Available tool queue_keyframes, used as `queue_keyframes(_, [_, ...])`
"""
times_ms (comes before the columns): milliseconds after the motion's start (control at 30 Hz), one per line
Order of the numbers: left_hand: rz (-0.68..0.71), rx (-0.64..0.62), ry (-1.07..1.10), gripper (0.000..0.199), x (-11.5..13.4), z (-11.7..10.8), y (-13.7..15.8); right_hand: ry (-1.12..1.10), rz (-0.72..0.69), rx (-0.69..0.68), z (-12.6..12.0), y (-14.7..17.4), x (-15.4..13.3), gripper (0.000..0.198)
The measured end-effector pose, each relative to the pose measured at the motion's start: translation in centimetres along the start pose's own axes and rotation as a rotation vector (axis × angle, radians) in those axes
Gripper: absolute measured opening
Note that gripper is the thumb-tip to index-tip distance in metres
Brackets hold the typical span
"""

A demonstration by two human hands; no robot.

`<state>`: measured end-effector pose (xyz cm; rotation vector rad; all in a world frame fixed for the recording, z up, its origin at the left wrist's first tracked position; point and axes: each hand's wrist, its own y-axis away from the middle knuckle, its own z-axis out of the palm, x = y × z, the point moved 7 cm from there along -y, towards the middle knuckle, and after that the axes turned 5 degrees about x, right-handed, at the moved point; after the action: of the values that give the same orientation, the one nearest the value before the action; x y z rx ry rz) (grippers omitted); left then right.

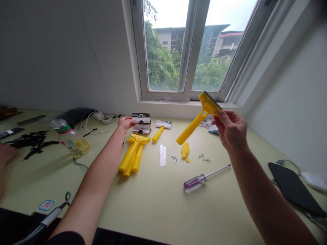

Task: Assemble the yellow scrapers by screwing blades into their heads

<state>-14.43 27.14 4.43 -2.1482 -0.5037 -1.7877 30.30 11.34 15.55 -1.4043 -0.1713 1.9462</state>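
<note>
Pinched by one end of its head, a yellow scraper (195, 126) is raised above the table in my right hand (232, 128); its handle points down and left. My left hand (126, 124) reaches to the back and grips the edge of a black-and-white packaging card (141, 118) at a small stack. In front of that stack lies a pile of yellow scraper handles (133, 154). A finished-looking scraper (158, 133) with a wrapped head lies beside the cards. White blade strips (162, 156), nuts (174, 158), yellow plates (185, 151) and screws (204, 158) lie mid-table.
A screwdriver (195, 183) with a clear purple handle lies in front. On the right is a black phone-like device (296, 187) with cables. To the left are a tilted drink bottle (73, 139), black straps (33, 141) and another person's hand (9, 153). A window (190, 51) stands behind.
</note>
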Motion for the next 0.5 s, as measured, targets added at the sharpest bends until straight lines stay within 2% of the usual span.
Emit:
queue_keyframes(133, [-0.129, -0.032, -0.142, 0.032, -1.5, 0.4, -0.9, 0.015, 0.015, -0.021, 0.3, 0.3, 0.1, 0.024])
queue_keyframes(267, [-0.188, -0.046, -0.275, 0.036, -2.4, 0.3, -0.9, 0.031, 0.018, -0.052, 0.7, 0.6, 0.3, 0.023])
queue_keyframes(400, [-0.178, -0.042, -0.321, 0.034, -2.2, -0.1, 0.1, 0.091, 0.034, -0.079, 1.2, 0.9, 0.7, 0.022])
queue_keyframes(500, [-0.112, 0.028, -0.317, 0.026, -0.7, -1.1, 0.6, 0.119, 0.049, -0.113, 1.6, 1.3, 0.8, 0.022])
